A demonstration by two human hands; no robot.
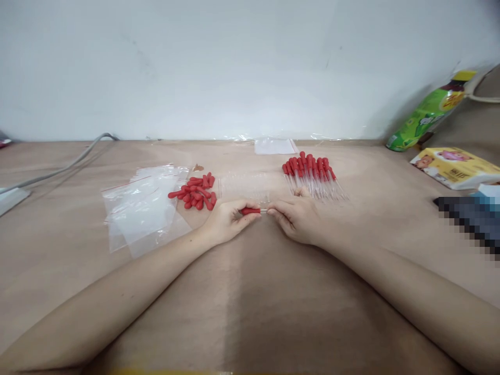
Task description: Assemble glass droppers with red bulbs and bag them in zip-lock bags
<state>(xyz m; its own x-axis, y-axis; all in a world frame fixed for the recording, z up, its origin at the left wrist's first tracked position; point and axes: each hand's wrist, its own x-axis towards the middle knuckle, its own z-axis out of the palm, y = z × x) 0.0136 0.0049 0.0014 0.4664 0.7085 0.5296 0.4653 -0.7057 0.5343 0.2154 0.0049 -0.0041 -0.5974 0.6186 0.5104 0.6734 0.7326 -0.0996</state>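
My left hand (226, 221) is closed around a red rubber dropper bulb (250, 211). Facing it, my right hand (299, 216) pinches a clear glass dropper tube (264, 211), whose end meets the mouth of the bulb. Most of that tube is hidden by my right fingers. Loose red bulbs (197, 191) lie in a heap beyond my left hand. Clear tubes (246, 185) without bulbs lie in a row just past both hands. Behind my right hand is a pile of droppers (312, 169) with red bulbs on their glass tubes.
Clear zip bags (144, 208) lie flat on the left, and another bag (275, 146) is near the wall. A grey cable (74, 165) crosses the far left. On the right are a green bottle (425, 117), a yellow tissue pack (457, 166) and a dark, pixelated object (469, 219).
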